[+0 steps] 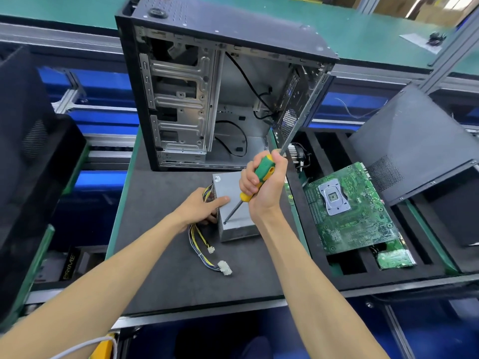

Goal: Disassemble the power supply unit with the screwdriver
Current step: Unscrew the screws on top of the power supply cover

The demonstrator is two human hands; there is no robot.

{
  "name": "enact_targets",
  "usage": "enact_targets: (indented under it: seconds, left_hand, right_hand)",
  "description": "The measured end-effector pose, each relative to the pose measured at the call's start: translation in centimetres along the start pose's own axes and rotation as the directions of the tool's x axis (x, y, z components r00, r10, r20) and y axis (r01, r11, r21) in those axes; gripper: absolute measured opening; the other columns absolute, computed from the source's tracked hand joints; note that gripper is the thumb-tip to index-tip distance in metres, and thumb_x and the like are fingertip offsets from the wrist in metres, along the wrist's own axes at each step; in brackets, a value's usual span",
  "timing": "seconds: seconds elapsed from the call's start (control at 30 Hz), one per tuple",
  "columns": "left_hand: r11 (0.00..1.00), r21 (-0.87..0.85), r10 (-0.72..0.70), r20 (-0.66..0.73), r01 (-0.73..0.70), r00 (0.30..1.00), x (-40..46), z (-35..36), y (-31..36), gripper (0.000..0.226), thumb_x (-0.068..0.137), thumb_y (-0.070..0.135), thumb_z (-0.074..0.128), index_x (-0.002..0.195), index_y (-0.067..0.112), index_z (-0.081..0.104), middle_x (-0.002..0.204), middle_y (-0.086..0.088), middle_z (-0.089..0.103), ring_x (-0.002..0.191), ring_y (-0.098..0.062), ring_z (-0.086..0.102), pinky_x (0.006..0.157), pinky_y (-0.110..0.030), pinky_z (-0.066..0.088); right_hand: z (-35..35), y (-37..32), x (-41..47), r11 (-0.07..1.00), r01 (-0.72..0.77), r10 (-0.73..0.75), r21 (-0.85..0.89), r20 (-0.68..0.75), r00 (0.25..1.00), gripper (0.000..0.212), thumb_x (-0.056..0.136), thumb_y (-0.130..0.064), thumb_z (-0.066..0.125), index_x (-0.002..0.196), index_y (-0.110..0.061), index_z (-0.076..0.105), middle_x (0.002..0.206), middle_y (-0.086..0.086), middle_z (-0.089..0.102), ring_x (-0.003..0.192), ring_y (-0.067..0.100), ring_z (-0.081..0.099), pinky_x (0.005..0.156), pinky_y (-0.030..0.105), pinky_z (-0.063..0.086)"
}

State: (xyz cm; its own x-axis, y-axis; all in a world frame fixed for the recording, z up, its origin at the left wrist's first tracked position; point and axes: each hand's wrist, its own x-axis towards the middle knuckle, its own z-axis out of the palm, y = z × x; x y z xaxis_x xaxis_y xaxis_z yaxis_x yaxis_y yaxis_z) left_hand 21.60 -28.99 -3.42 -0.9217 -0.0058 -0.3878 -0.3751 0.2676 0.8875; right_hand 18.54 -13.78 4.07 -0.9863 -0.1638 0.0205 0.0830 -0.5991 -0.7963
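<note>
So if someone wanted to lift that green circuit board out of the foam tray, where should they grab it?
Probably by its long bare edges, coming from above. The motherboard lies tilted, its near end propped over a slot in the foam tray, so fingers could slip under there. Its top is crowded with parts and the metal socket, best left untouched.

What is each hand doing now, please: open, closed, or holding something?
Left hand: open, fingers resting on the power supply unit to steady it.
Right hand: closed around the screwdriver, tip on the unit's top.
</note>
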Motion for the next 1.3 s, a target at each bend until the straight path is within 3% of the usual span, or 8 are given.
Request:
enact_targets:
  seconds: [0.13,0.57,0.93,1.17,1.23,1.3]
  left_hand:
    - [1.0,-0.002,0.015,-0.01,-0.015,1.0,0.0,0.1,-0.1,0.027,0.091,0.051,0.068,0.093,0.024,0.064,0.099,-0.024,0.072,0.069,-0.019,0.074,0.053,-0.023,0.05]
    - [1.0,-0.007,0.012,-0.041,-0.012,0.999,0.0,0.1,-0.2,0.027,0.086,0.054,0.072,0.086,0.029,0.061,0.075,-0.001,0.069,0.063,-0.015,0.073,0.049,-0.019,0.052]
    - [1.0,0.011,0.019,-0.036,-0.019,0.999,0.4,-0.1,-0.6,0.02,0.09,0.045,0.069,0.087,0.029,0.058,0.079,-0.004,0.072,0.069,-0.02,0.076,0.06,-0.03,0.055]
    - [1.0,0.021,0.023,-0.033,-0.022,0.999,0.7,0.0,-0.8,0.019,0.091,0.042,0.067,0.09,0.024,0.059,0.081,-0.008,0.071,0.07,-0.02,0.076,0.064,-0.034,0.056]
    - [0.999,0.04,0.033,-0.01,-0.032,0.999,0.6,-0.2,-0.7,0.013,0.091,0.036,0.065,0.081,0.028,0.064,0.073,-0.002,0.071,0.064,-0.016,0.074,0.063,-0.035,0.054]
    - [0.997,0.043,0.056,0.023,-0.057,0.998,0.5,-0.1,-0.7,0.029,0.092,0.029,0.062,0.064,0.033,0.064,0.059,0.005,0.066,0.054,-0.009,0.067,0.063,-0.035,0.051]
  right_hand:
    - [0.1,-0.1,-0.2,1.0,0.001,0.0,-0.018,0.018,1.0,0.039,0.088,-0.05,0.049,0.065,-0.019,0.052,0.047,-0.003,0.032,0.037,0.012,0.021,0.038,0.018,0.021]
    - [0.8,-0.3,-0.6,0.998,-0.004,0.005,-0.068,0.021,1.0,0.038,0.095,-0.041,0.039,0.065,-0.018,0.048,0.047,-0.003,0.031,0.039,0.013,0.018,0.04,0.019,0.018]
    - [2.4,-0.1,-1.4,0.982,-0.026,0.062,-0.188,0.187,0.98,0.036,0.085,-0.047,0.046,0.063,-0.019,0.049,0.045,-0.001,0.028,0.038,0.012,0.017,0.042,0.017,0.018]
    - [2.8,0.6,-2.0,0.975,-0.025,0.067,-0.221,0.184,0.981,0.035,0.085,-0.046,0.045,0.063,-0.02,0.048,0.045,-0.001,0.028,0.039,0.011,0.017,0.043,0.014,0.02]
    - [2.2,2.0,-3.0,0.965,-0.061,0.101,-0.255,0.145,0.984,0.034,0.083,-0.049,0.046,0.061,-0.022,0.048,0.044,-0.002,0.027,0.038,0.01,0.017,0.044,0.013,0.02]
    - [1.1,3.7,-4.5,0.95,-0.102,0.138,-0.295,0.103,0.985,0.033,0.079,-0.05,0.048,0.059,-0.023,0.049,0.044,0.0,0.026,0.038,0.009,0.016,0.044,0.013,0.018]
